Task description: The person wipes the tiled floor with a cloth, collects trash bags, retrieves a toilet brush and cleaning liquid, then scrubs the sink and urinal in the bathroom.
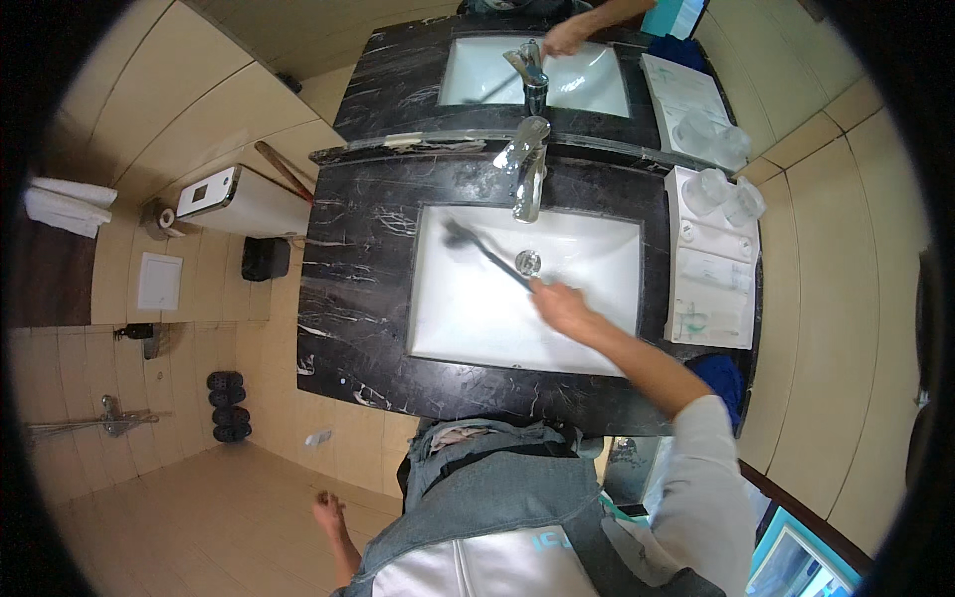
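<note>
Plainly, head view, hand: the right hand (pixel 560 303) reaches over the front rim of the white sink (pixel 607 343) and is wrapped tight round the near end of a dark long-handled brush (pixel 487 255).
Brush position: its handle slants up and to the left from the fist, and the bristled head lies low against the basin's back-left slope, left of the drain (pixel 528 263).
Brush handling: it looks light and stiff, a thin rigid stick with a soft bristle tip; wet, the handle would probably be slippery, so the far end where the fist already sits seems the soundest place to hold, with the fingers closed fully round it.
Left hand: it hangs low beside the person's body near the tiled floor (pixel 199 497), at about (pixel 328 512); it looks empty, though I cannot tell how far its fingers are spread.
Sink contents: the basin holds only the brush head and the drain fitting; whether water stands in it cannot be told.
Faucet: the chrome faucet (pixel 525 164) stands on the black marble counter (pixel 358 289) behind the basin, its spout over the back edge.
Tray: a white tray (pixel 708 328) right of the sink carries two clear glasses (pixel 724 197) set mouth-down, touching each other, plus flat packets; the glasses look fragile.
Mirror: above the counter edge the scene repeats in reflection.
Bin: a dark bin (pixel 265 259) stands on the floor left of the counter; its contents are hidden.
</note>
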The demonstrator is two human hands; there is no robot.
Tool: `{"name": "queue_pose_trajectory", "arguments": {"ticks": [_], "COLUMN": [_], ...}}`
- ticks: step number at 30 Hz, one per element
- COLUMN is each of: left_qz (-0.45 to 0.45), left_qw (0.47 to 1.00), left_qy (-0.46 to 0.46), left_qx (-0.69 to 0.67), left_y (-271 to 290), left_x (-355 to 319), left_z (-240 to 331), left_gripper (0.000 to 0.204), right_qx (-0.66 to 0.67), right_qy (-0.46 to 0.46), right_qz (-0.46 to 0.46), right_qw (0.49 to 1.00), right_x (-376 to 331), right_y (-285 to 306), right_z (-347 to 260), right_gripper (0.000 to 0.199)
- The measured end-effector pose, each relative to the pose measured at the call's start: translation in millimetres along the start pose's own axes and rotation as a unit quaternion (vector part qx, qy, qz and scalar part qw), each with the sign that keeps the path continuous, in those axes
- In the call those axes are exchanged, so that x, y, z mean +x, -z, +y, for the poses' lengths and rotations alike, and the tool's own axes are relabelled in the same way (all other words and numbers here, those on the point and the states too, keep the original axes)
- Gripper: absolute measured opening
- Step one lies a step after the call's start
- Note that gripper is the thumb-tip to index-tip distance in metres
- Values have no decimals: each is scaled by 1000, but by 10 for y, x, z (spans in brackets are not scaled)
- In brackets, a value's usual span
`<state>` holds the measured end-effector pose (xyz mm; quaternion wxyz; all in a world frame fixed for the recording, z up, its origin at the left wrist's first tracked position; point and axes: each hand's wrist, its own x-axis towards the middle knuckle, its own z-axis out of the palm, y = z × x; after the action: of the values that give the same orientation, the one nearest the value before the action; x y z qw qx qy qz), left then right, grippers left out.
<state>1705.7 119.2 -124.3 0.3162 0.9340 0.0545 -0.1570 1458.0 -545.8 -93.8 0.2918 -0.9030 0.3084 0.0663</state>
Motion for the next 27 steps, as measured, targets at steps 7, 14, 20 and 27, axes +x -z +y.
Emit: {"name": "queue_pose_trajectory", "arguments": {"ticks": [7, 14, 20, 27], "left_qz": [-132, -67, -1, -93], "left_qw": [977, 971, 981, 986], "left_qy": [94, 219, 183, 135], "left_qx": [-137, 62, -66, -43], "left_y": [-117, 478, 479, 60], "left_x": [-49, -1280, -1130, -700], "left_z": [-67, -608, -687, -746], "left_gripper": [12, 17, 23, 22], "right_qx": [544, 530, 390, 307], "right_qy": [-160, -287, -172, -109], "right_qz": [-17, 52, -19, -339], "right_qw": [824, 796, 905, 883], "right_x": [-194, -681, -205, -502], "right_y": [-138, -36, -25, 247], "right_z": [-360, -281, -586, -565], "right_gripper": [43, 44, 44, 45]}}
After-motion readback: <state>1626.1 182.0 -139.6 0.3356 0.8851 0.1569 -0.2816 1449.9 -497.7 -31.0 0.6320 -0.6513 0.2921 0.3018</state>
